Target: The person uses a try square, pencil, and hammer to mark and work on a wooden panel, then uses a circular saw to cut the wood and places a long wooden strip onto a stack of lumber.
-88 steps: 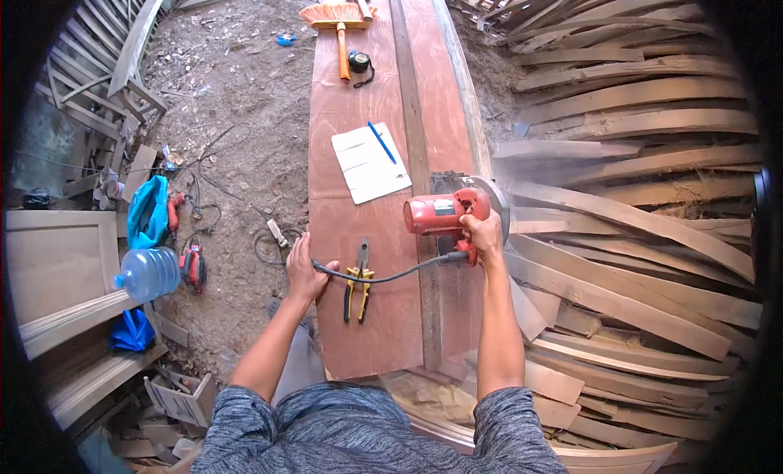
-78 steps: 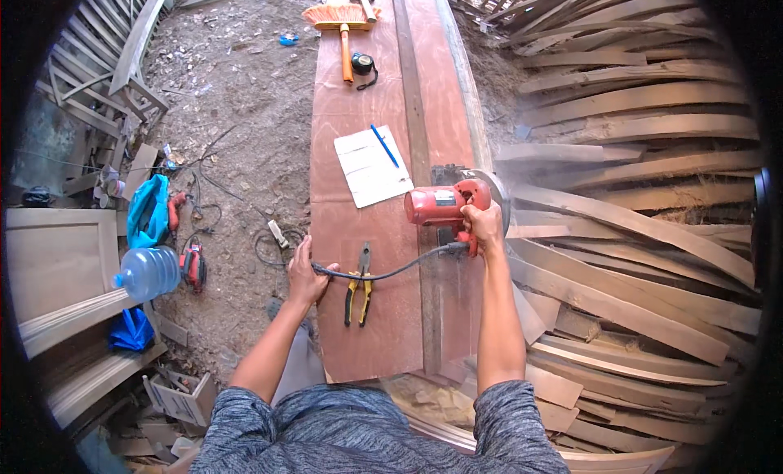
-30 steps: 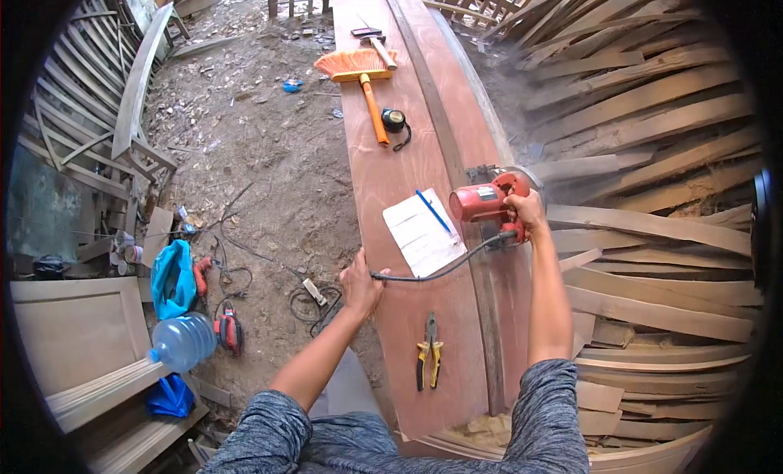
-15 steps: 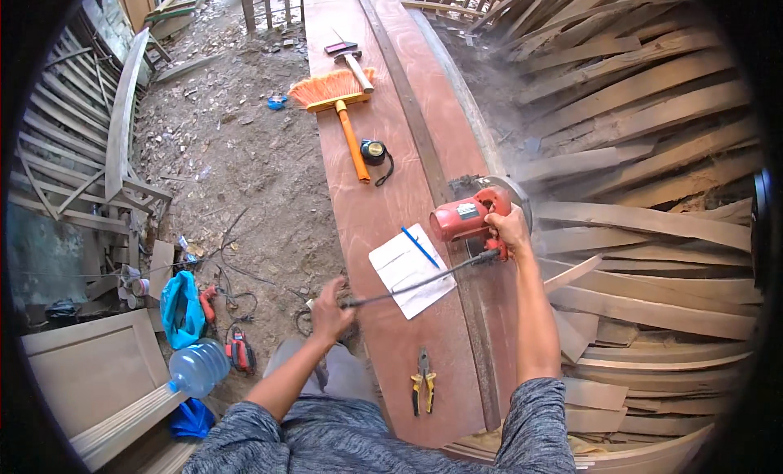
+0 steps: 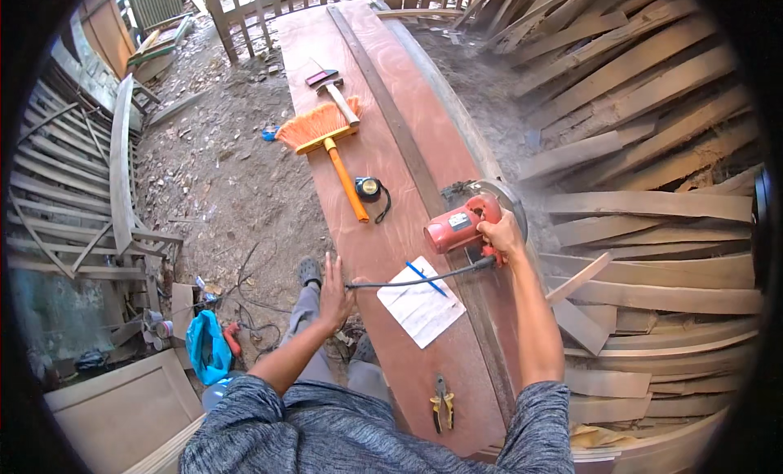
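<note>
My right hand [image 5: 503, 234] is wrapped around the rear handle of a red circular saw [image 5: 451, 229]. The saw sits on a reddish plywood sheet [image 5: 383, 242], against a long dark straight strip [image 5: 404, 138], its round guard over the sheet's right side. From the handle a black power cord [image 5: 408, 283] runs left across the sheet to my left hand [image 5: 333, 293]. That hand is open beside the sheet's left edge, fingers stretched out, the cord meeting its thumb side. Beneath the cord lies a white paper [image 5: 414, 313] with a blue pen [image 5: 427, 279] on it.
Pliers [image 5: 442, 405] lie nearer me; a tape measure [image 5: 369, 189], an orange broom [image 5: 316, 130] and a hammer [image 5: 342, 109] lie farther along the sheet. Stacked curved boards [image 5: 652, 205] fill the right. Dusty ground [image 5: 220, 180], a blue bag [image 5: 207, 348] and a panel [image 5: 122, 413] are leftward.
The saw, with my right hand on it, has slid away from me along the strip, toward the tape measure. My left hand's fingers have straightened. The whole view has shifted.
</note>
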Demonstrator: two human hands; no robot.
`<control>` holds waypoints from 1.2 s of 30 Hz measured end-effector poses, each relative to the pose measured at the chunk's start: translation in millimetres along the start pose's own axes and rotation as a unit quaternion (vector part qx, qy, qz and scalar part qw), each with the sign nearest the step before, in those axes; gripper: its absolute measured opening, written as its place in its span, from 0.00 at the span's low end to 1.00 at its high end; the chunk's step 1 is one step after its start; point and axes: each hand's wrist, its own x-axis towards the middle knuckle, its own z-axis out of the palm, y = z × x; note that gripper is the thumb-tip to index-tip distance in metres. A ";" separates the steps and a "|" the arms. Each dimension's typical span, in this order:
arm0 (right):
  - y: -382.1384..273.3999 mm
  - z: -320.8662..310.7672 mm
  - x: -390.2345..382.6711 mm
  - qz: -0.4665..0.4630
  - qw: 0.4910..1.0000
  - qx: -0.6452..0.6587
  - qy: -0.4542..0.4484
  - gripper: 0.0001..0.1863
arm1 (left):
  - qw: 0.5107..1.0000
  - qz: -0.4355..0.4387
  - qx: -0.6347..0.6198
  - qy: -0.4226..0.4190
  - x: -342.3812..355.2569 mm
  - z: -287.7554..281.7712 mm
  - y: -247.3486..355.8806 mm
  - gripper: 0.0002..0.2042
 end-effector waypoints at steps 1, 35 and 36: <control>-6.0 3.9 5.2 -0.004 1.000 -0.014 -0.007 0.06 | 0.998 0.027 0.017 0.048 -5.7 1.3 -3.6 0.40; -43.9 51.4 108.3 0.042 0.999 -0.024 -0.013 0.05 | 0.956 0.267 0.016 0.118 254.0 -179.9 -21.8 0.22; -48.7 54.7 112.5 0.052 0.998 -0.019 -0.015 0.05 | 0.957 0.265 0.017 0.119 259.6 -182.9 -22.3 0.22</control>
